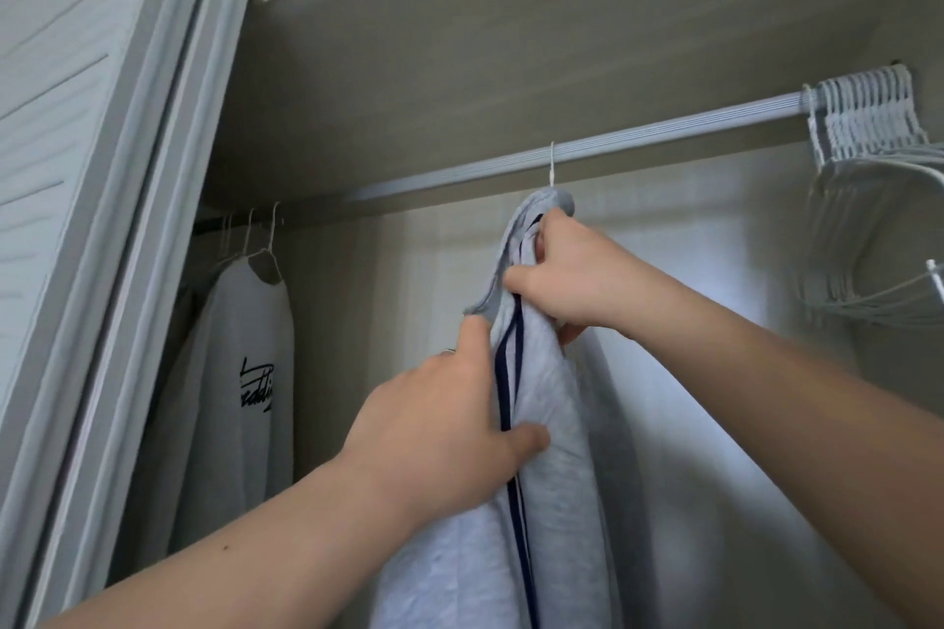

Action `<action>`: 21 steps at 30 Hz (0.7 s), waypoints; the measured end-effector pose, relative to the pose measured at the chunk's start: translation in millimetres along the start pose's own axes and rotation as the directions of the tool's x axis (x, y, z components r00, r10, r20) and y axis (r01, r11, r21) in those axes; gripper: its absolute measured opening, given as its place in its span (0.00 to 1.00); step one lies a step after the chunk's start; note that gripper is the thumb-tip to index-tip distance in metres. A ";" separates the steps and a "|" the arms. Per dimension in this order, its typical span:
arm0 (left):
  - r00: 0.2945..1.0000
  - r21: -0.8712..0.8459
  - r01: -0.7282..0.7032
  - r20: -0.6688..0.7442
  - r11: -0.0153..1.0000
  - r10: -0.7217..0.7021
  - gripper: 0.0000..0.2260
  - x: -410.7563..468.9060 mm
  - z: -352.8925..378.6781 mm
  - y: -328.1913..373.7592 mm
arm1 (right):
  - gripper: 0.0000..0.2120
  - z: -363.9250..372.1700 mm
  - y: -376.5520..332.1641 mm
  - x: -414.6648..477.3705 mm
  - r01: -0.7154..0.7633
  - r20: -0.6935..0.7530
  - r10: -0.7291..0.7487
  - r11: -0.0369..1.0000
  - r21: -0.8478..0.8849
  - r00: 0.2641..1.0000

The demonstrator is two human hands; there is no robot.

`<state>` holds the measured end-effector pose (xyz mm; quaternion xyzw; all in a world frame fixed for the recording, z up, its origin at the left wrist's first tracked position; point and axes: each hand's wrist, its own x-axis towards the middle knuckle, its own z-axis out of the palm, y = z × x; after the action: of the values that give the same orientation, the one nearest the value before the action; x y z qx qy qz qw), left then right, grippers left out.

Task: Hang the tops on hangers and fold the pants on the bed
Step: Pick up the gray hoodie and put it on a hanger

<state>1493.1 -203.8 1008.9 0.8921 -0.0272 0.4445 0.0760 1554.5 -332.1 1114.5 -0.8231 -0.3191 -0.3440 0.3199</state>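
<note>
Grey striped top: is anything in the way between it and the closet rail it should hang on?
Nothing visible. The grey top hangs by a hanger hook that appears looped over the rail; the white printed top hangs to the left, the spare hangers far right.

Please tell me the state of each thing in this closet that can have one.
Hanger: hooked over the rod.
Grey top: hung on it, held by both hands.
Left hand: grips the top's side.
Right hand: grips the top near the collar.
White top: hanging at left.
Spare hangers: empty, bunched at the rod's right end.
</note>
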 end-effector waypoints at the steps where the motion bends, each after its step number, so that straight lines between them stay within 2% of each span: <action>1: 1.000 0.028 -0.006 0.004 1.000 0.006 0.25 -2.2 -0.3 -2.7 | 0.11 3.6 -0.8 1.2 0.046 -0.053 -0.049 0.997 -0.061 0.997; 3: 1.000 0.070 -0.010 0.030 0.997 0.008 0.24 -6.7 -0.2 -8.3 | 0.09 10.9 -1.2 5.3 0.113 -0.115 -0.128 0.985 -0.128 0.985; 4: 0.999 0.087 -0.010 0.048 0.996 0.006 0.22 -8.5 0.0 -11.8 | 0.09 15.8 -0.4 8.8 0.130 -0.119 -0.142 0.986 -0.103 0.983; 9: 0.989 0.200 0.038 0.135 0.979 -0.066 0.18 -14.1 -2.5 -34.8 | 0.02 45.1 6.6 29.8 0.177 -0.099 -0.163 0.973 0.150 0.982; 14: 0.965 0.293 0.125 0.188 0.948 -0.186 0.15 -14.7 -9.1 -66.5 | 0.09 81.1 -3.9 57.6 0.194 -0.005 -0.201 0.939 0.283 0.980; 18: 0.936 0.312 0.226 0.195 0.923 -0.294 0.14 -12.6 -14.4 -94.3 | 0.06 122.3 -20.7 84.2 0.191 0.065 -0.223 0.929 0.317 0.973; 21: 0.915 0.347 0.280 0.187 0.895 -0.358 0.16 -10.6 -14.3 -114.6 | 0.09 155.7 -35.7 107.0 0.182 0.091 -0.222 0.929 0.321 0.971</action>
<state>1488.7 -88.7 996.1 0.9330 0.1821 0.3105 0.0022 1644.1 -162.1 1120.9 -0.7454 -0.4717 -0.2682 0.3873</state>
